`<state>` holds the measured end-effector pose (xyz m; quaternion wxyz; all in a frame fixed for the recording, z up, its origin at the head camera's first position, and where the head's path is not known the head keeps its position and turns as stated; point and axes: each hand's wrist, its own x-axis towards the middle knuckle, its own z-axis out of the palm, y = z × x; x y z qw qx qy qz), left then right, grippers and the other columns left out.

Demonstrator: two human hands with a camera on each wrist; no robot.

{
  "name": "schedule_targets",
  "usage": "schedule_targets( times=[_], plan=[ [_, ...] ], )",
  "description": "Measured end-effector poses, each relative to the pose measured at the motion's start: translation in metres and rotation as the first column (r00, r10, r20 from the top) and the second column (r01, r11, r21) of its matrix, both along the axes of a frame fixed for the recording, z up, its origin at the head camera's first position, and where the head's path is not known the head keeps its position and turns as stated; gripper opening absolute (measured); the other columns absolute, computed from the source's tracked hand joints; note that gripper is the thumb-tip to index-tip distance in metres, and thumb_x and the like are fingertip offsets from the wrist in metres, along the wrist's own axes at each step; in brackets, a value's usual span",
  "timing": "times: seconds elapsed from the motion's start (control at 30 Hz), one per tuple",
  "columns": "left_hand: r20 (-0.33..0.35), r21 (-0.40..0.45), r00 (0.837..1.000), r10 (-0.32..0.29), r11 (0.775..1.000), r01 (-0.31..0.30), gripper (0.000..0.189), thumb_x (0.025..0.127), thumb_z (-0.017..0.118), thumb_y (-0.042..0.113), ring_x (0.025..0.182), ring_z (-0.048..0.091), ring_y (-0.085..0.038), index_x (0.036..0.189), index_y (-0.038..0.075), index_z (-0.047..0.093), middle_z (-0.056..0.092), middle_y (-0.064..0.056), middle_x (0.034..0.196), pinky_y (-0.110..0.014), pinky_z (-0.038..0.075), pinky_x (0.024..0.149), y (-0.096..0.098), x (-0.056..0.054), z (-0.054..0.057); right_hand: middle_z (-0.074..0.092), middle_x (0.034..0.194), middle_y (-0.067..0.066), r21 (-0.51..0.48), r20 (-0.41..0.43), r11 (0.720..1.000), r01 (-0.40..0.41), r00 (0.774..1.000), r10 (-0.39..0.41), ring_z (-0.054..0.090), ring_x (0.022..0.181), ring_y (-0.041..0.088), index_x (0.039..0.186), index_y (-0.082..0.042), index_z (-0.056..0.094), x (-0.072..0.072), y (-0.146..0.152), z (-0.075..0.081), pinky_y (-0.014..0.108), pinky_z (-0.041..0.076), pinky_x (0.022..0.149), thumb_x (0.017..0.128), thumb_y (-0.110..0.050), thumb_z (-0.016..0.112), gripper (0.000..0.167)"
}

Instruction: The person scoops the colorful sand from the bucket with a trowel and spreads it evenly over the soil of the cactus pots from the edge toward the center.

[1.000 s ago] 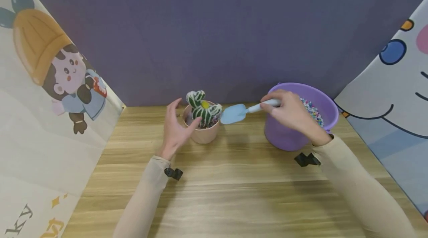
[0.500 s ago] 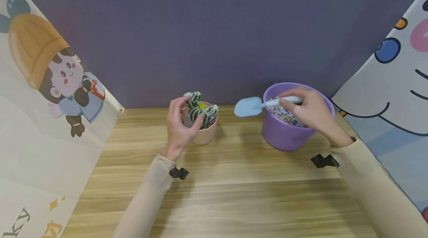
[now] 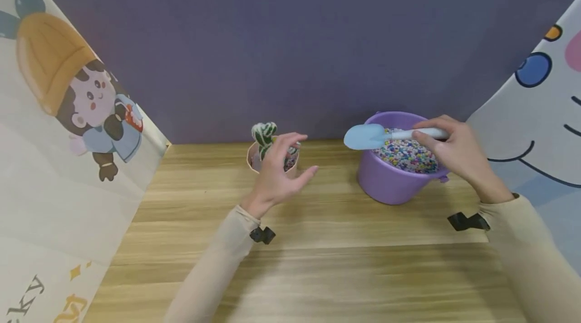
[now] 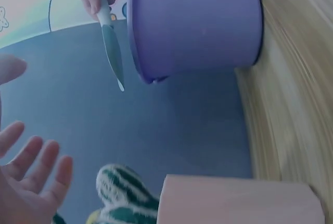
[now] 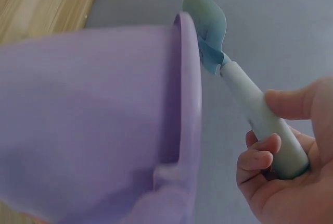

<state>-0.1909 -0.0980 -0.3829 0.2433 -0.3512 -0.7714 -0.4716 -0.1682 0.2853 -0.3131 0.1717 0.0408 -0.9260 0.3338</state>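
My right hand (image 3: 458, 149) grips the white handle of a small trowel (image 3: 365, 137) with a light blue blade. The trowel hangs over the purple bucket (image 3: 386, 184), its blade reaching past the left rim. Small multicoloured beads (image 3: 408, 155) fill much of the bucket. My left hand (image 3: 279, 171), fingers spread and holding nothing, is in front of the potted cactus and partly hides it in the head view. The cactus (image 4: 127, 198) is green with white fuzzy stripes, and stands in a pale pink pot (image 4: 234, 200).
Pot and bucket stand apart on a wooden tabletop (image 3: 345, 227), near its back edge. A dark blue-grey panel (image 3: 290, 50) rises behind them. Printed cartoon panels flank the table at left (image 3: 59, 176) and right (image 3: 504, 126).
The trowel has moved right, from beside the pot to over the bucket. My left hand has shifted from the pot's left side to the right, across its front.
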Motion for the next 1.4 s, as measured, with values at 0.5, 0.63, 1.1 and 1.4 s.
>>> schedule_targets(
  times=[0.5,0.63,1.1,1.4],
  plan=[
    [0.247,-0.189,0.964,-0.095,0.971,0.144,0.070,0.096,0.077,0.042,0.154,0.045,-0.018,0.157,0.022,0.050,0.044,0.001,0.168,-0.047,0.042,0.125,0.079,0.005,0.004,0.056,0.109,-0.023,-0.027,0.084,0.989,0.148,0.986,-0.145,0.048,0.092,-0.010,0.131,-0.007,0.073,-0.003,0.037,-0.012,0.024,0.039,0.080,0.104,-0.047,0.065,0.049],
    [0.287,-0.215,0.954,-0.082,0.965,0.148,0.071,0.096,0.075,0.044,0.155,0.043,-0.021,0.158,0.020,0.050,0.044,-0.001,0.168,-0.051,0.038,0.127,0.097,0.003,-0.002,0.060,0.113,-0.013,-0.018,0.122,0.985,0.174,0.978,-0.170,0.049,0.090,-0.002,0.133,-0.006,0.071,-0.002,0.047,-0.015,0.025,0.039,0.074,0.105,-0.050,0.062,0.053],
    [0.344,-0.262,0.938,0.044,0.964,0.051,0.069,0.097,0.073,0.049,0.154,0.044,-0.029,0.158,0.025,0.052,0.041,-0.005,0.170,-0.053,0.039,0.126,0.140,-0.016,-0.027,0.071,0.116,0.026,0.107,0.163,0.987,0.124,0.977,-0.140,0.050,0.072,0.010,0.127,0.002,0.072,-0.001,0.059,-0.023,0.028,0.038,0.061,0.106,-0.040,0.062,0.048],
    [0.382,-0.230,0.923,0.041,0.972,0.052,0.077,0.093,0.073,0.058,0.160,0.035,-0.032,0.160,0.029,0.049,0.028,-0.004,0.177,-0.061,0.038,0.125,0.145,-0.019,-0.032,0.072,0.115,0.032,0.187,0.171,0.980,0.069,0.980,-0.102,0.052,0.082,0.023,0.126,0.003,0.072,0.003,0.072,-0.017,0.030,0.036,0.065,0.106,-0.037,0.063,0.046]
  ],
)
